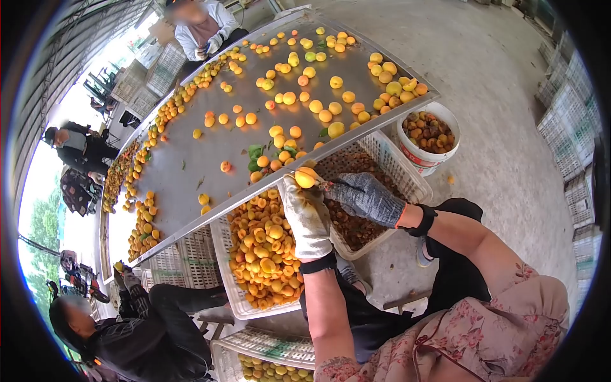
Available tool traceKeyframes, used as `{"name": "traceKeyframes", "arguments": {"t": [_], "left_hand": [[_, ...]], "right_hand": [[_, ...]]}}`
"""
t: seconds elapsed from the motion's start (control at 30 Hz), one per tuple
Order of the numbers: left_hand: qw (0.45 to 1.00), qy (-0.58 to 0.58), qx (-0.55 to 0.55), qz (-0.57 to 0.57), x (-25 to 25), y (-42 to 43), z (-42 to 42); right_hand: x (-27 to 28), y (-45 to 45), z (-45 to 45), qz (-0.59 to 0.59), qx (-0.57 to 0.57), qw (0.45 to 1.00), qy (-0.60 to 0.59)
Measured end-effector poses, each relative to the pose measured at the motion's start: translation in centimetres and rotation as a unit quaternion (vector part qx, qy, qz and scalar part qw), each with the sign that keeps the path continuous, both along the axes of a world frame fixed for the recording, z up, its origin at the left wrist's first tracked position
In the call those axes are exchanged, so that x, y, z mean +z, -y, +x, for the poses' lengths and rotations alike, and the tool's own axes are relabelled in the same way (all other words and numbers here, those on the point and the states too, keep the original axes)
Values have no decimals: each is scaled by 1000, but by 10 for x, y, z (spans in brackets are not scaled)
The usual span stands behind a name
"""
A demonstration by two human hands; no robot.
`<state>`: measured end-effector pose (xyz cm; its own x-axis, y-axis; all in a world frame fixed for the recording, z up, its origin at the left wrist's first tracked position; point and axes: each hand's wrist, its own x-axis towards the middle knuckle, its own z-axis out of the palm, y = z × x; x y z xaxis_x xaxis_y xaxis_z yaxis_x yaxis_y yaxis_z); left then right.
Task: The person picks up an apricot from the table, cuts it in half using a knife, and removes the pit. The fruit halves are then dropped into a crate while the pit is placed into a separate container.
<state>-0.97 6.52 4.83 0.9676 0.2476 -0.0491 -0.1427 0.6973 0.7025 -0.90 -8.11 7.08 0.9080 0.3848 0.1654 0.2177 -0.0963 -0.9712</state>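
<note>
My left hand (308,219), in a whitish work glove, is closed around a yellow-orange apricot (305,177) by the table's near edge. Close against the fruit is my right hand (365,198), in a grey knit glove with its fingers curled together. Something small and thin shows at its fingertips, too unclear to name. Beneath my left hand, a white crate (224,270) holds many split apricot halves (266,251). Under my right hand, another white crate (415,184) contains brown apricot pits (356,239).
A metal table (191,169) carries scattered apricots (289,97) and some leaves. To its right stands a white bucket (407,151) of darker fruit. One person (146,318) sits at left; others are along the far side. A crate (254,340) with fruit stands below.
</note>
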Motion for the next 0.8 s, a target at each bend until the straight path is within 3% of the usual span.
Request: {"name": "traceKeyframes", "arguments": {"t": [0.03, 0.1, 0.27, 0.47, 0.6, 0.67, 0.7, 0.77, 0.8], "left_hand": [[1000, 1, -3, 1, 7, 3, 0], [993, 113, -37, 0, 22, 11, -2], [989, 101, -35, 100, 34, 13, -3], [998, 49, -32, -6, 6, 15, 2], [996, 60, -31, 63, 29, 27, -1], [992, 73, -19, 97, 16, 30, 6], [995, 90, -34, 37, 1, 29, 12], [993, 86, -44, -72, -6, 33, 17], [993, 86, -44, -71, -8, 31, 16]], "right_hand": [[1, 1, 1, 2, -3, 1000, -18], [4, 1, 3, 4, -7, 999, -36], [6, 3, 6, 22, -8, 998, -51], [9, -3, 2, -54, -72, 991, 102], [6, 1, 6, -65, -71, 993, 65], [6, 2, 7, -97, -63, 993, 40], [1, 1, 7, -96, -63, 993, 38], [-15, -4, 9, -86, -104, 976, 170], [-22, -4, 9, -86, -104, 976, 171]]}}
